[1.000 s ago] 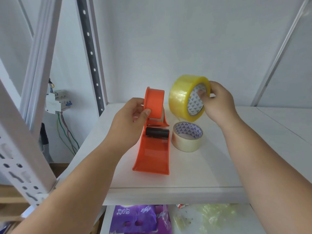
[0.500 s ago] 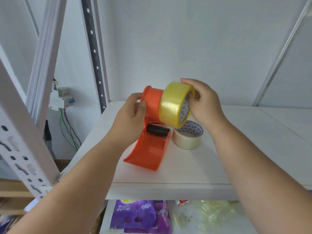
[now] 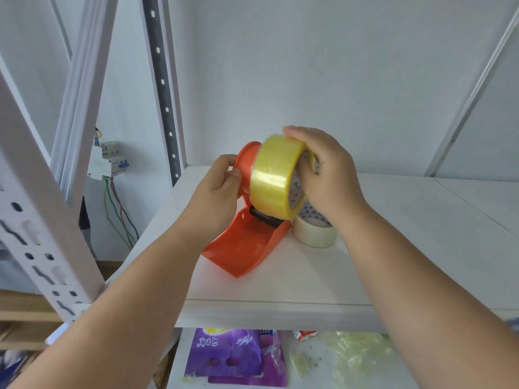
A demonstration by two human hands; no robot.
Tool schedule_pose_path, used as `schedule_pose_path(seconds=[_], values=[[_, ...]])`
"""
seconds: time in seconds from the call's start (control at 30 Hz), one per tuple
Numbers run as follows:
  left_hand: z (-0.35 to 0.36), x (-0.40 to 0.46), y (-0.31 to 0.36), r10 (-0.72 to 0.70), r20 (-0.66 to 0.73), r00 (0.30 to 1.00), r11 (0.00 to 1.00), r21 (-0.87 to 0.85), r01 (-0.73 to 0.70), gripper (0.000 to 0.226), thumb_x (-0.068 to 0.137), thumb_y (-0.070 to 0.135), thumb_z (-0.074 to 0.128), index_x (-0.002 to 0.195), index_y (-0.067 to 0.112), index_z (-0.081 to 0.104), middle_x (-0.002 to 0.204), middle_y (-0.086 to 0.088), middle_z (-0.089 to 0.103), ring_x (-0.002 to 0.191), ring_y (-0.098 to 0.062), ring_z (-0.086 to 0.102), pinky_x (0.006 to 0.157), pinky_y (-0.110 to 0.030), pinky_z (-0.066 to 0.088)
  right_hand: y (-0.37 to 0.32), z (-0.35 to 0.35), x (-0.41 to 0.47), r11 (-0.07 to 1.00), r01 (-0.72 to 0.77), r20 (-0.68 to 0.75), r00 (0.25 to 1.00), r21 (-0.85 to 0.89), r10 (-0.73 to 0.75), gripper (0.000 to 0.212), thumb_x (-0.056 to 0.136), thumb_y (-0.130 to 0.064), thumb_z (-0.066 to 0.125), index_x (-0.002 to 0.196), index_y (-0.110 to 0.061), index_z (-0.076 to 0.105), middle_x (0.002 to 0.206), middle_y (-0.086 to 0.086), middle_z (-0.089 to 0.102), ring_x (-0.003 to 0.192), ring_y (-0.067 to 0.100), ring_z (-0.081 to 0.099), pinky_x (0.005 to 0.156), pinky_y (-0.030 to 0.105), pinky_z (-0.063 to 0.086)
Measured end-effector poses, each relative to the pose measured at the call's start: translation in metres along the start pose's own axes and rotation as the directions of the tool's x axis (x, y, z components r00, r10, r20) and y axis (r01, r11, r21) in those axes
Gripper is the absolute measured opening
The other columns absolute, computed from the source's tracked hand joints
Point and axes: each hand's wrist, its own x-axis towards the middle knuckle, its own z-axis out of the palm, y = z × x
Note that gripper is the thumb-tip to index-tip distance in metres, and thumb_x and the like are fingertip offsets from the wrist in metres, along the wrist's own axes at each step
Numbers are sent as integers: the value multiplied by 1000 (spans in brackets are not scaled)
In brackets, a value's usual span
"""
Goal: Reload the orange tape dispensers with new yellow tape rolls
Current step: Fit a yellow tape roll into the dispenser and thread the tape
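The left hand (image 3: 216,197) grips the round hub end of the glossy orange plastic tape dispenser (image 3: 247,242), its fingers (image 3: 229,164) curled over the hub's rim and the thumb pressed against its side; the dispenser's curved, scoop-shaped body tilts downward, its lower lip resting on the smooth white shelf (image 3: 407,248); a black cylindrical roller (image 3: 265,219) spans the dispenser's throat; the right hand (image 3: 327,178) holds the translucent yellow tape roll (image 3: 273,179) upright on edge, fingers arched over the top of the roll and the thumb tucked into its core, which shows white card printed with small grey triangles; the roll sits tight against the orange hub, overlapping it, though whether it is seated on the hub cannot be told; a second, paler cream tape roll (image 3: 314,234) with the same triangle-printed core lies flat on the shelf just beside the dispenser, partly behind the right wrist; on the lower shelf lie a purple printed plastic packet (image 3: 224,355) and crumpled clear plastic wrapping (image 3: 356,357); a white perforated metal upright (image 3: 42,220) stands at the left.
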Motion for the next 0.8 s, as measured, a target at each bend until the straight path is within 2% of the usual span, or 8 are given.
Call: schedule_pose_path(seconds=[0.07, 0.17, 0.23, 0.3, 0.4, 0.53, 0.63, 0.8], values=[[0, -1, 0, -4, 10, 1000, 999, -46, 4, 28, 98, 15, 33, 95, 24, 59, 83, -11, 57, 81, -26, 55, 93, -44, 46, -4, 5, 0, 999, 24, 31, 999, -27, -23, 43, 84, 2, 48, 121, -14, 64, 125, 2, 62, 118, 8, 51, 100, 7, 33], [-2, -5, 2, 6, 17, 1000, 998, -70, -5, 41, 95, 38, 28, 100, 11, 58, 92, -5, 59, 90, -25, 58, 98, -50, 44, -10, 11, -3, 996, 64, 47, 997, -53, -62, 46, 82, 3, 48, 122, -15, 64, 127, 6, 62, 120, 15, 52, 99, 9, 35], [-4, -8, 5, 39, 40, 998, 997, -73, -36, 54, 96, 50, 23, 109, 13, 59, 104, -1, 65, 100, -12, 62, 97, -34, 46, -13, 15, -4, 991, 117, 72, 991, -62, -112, 48, 82, 4, 50, 124, -15, 63, 129, 7, 61, 121, 18, 54, 101, 16, 38], [-5, -11, 6, 55, 44, 998, 996, -67, -52, 47, 100, 49, 25, 108, 16, 59, 99, 5, 65, 90, 4, 61, 81, -8, 45, -17, 17, -5, 989, 145, 111, 984, -40, -140, 50, 82, 4, 50, 127, -16, 61, 131, 7, 59, 124, 18, 53, 103, 17, 38], [-8, -12, 4, 58, 11, 998, 998, -36, -57, 33, 101, 40, 30, 91, 23, 56, 75, 17, 58, 67, 11, 56, 63, -1, 39, -22, 15, -5, 993, 115, 95, 988, 41, -118, 53, 80, -2, 52, 132, -13, 55, 129, 0, 57, 123, 10, 50, 102, 12, 36], [-14, -10, -3, 72, -1, 997, 997, 14, -72, 40, 97, 53, 30, 94, 33, 65, 89, 8, 69, 91, -7, 64, 86, -25, 47, -12, 7, -4, 982, -156, 187, 973, 102, 135, 54, 83, -7, 60, 136, -17, 50, 129, -12, 49, 128, 8, 47, 110, 29, 37], [-14, -11, 0, 48, 15, 999, 994, -101, -47, 36, 103, 36, 29, 95, 36, 65, 85, 15, 71, 87, -1, 65, 82, -17, 48, -6, 4, -5, 918, -366, 347, 890, 154, 297, 48, 89, -17, 63, 135, -26, 51, 133, -12, 55, 124, 2, 51, 108, 28, 41], [-16, -9, 2, -11, 4, 1000, 988, -153, 12, 40, 101, 29, 31, 92, 41, 68, 99, 10, 71, 108, -17, 63, 104, -45, 42, -4, 8, -5, 874, -417, 390, 869, 248, 304, 41, 93, -21, 58, 132, -29, 53, 130, -11, 58, 120, 2, 54, 101, 24, 44]])
